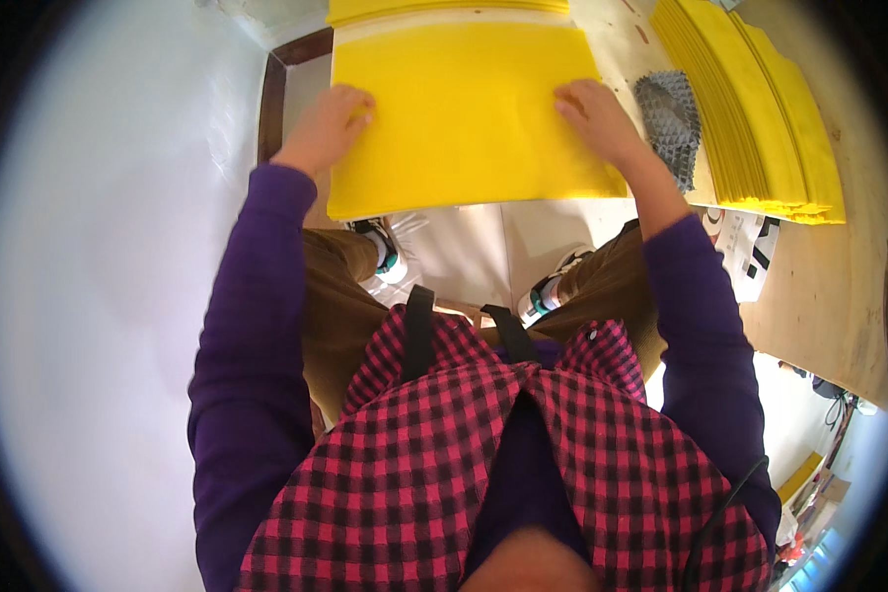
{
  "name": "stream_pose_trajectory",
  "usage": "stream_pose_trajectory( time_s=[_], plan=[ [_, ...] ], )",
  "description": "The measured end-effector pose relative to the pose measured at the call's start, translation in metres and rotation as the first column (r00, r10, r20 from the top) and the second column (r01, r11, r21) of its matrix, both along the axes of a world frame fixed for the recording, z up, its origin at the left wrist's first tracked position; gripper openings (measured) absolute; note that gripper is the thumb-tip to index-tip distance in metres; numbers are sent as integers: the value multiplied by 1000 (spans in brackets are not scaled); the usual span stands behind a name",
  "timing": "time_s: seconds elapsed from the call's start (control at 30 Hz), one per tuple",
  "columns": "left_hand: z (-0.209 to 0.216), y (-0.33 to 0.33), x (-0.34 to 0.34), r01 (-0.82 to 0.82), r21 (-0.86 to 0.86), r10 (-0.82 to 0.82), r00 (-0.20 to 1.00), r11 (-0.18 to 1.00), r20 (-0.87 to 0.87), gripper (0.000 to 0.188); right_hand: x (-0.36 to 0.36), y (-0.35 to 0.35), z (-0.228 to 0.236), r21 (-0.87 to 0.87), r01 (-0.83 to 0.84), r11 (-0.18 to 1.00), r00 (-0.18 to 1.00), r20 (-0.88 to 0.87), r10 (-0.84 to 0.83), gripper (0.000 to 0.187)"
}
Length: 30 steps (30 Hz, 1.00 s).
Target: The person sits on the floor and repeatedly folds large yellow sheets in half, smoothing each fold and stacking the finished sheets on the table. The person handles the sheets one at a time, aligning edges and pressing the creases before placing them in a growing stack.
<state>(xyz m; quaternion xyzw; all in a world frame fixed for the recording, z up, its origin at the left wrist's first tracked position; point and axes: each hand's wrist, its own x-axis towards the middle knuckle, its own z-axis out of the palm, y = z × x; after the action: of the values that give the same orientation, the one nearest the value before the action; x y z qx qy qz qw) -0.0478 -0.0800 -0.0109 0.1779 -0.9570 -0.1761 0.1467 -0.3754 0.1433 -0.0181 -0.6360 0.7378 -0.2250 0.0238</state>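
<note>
Biggest of all, the pale wooden desk (pixel 617 44) ran out to the right, its outline bent by the lens. And there, on its near part, right in front of the person, lay the broad, flat, bright yellow rectangular sheet (pixel 464 118), one piece on show! Its long axis ran left to right, its near edge squared up to the person's body; whether more layers lay beneath was impossible to make out.

Over on the right, one tall stack of yellow sheets (pixel 735 109) pointed away at a slant, in at least two bundles, its leaves too fine to count. Up top, one more yellow piece (pixel 444 12) lay crosswise beyond the sheet, most of it cut off by the frame.

Between sheet and stack sat one grey, spiky-textured pad (pixel 669 118), just beside the right wrist.

Then the two hands! The left hand (pixel 340 123) curled over the sheet's left edge, fingers bent inward; the right hand (pixel 597 113) matched it near the right edge, fingertips on the yellow. Thumbs were hard to see, so whether either hand pinched couldn't be told.
</note>
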Motion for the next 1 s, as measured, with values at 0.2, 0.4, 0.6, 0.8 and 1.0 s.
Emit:
stream_pose_trajectory(
  time_s=[0.2, 0.4, 0.6, 0.8, 1.0],
  plan=[
    [19, 8, -3, -30, 11, 29, 999, 1000, 37, 16, -14, 4, 11, -41, 72, 997, 967, 247, -60, 31],
    [6, 23, 13, 59, -49, -56, 996, 997, 65, 18, -5, 28, -6, -37, -35, 999, 999, -29, 34, 31],
    [10, -10, -8, -75, -85, 80, 995, 994, 64, 22, -18, -6, 5, 31, 92, 995, 989, 117, -95, 31],
    [6, 41, 18, 1, -58, 3, 997, 998, 83, 20, 8, 42, 2, -1, 5, 1000, 1000, 6, -5, 31],
    [19, 25, -6, -102, -31, 104, 992, 994, 70, 21, -15, -1, 5, -1, 110, 994, 991, 76, -109, 31]
  ],
)
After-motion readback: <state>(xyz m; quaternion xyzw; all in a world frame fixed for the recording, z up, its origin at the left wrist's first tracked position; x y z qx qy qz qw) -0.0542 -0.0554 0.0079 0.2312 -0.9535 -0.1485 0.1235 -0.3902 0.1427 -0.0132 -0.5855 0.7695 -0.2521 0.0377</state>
